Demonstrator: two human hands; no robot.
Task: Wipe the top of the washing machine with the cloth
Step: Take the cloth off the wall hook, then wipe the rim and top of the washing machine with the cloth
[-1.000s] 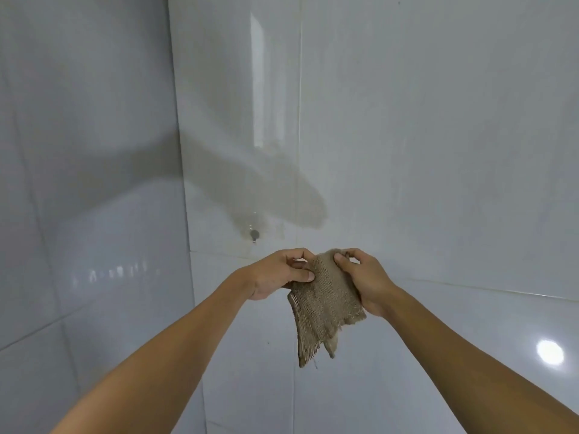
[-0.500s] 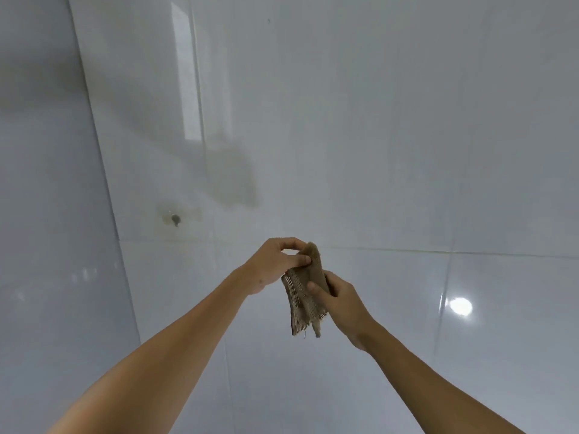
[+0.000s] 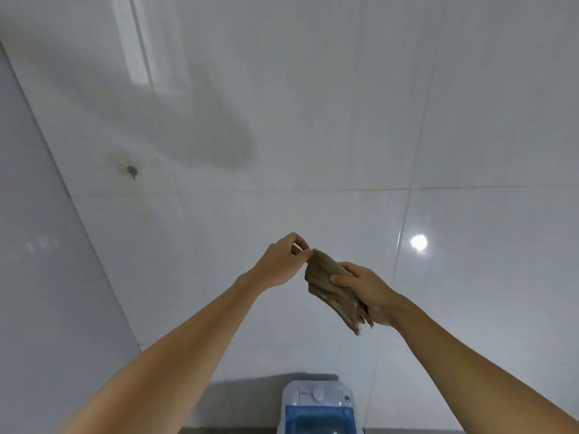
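Brown coarse-woven cloth (image 3: pixel 335 286), folded into a thick pad, held in mid-air in front of the tiled wall, well above the washing machine.

Nearest the camera:
- Two bare forearms, entering from the lower left and lower right corners and converging toward the centre.

Lower edge of view, between the forearms:
- Washing machine (image 3: pixel 319 408), white body with a translucent blue lid; only the rear part of its top visible, cut off by the frame edge.
- White round knob (image 3: pixel 317 394) on the rear control panel; a smaller round fitting at the panel's right end.
- Not in contact with the cloth or either hand.

Mid-distance:
- Right hand (image 3: pixel 366 289): closed around the cloth, thumb across the near face, fingers wrapped behind; frayed lower corner of the cloth hanging past the heel of the palm.
- Left hand (image 3: pixel 282 264): thumb and fingertips pinched together on the upper corner of the cloth; remaining fingers curled.

Background:
- Glossy white tiled wall (image 3: pixel 470 120) with thin grout lines.
- Small dark hole (image 3: pixel 131 171) with a brownish stain around it, upper left.
- Round bright light reflection (image 3: pixel 419 242) to the right of the hands.
- Soft grey shadow on the upper-left tiles.
- Adjoining wall at far left, meeting at a corner.
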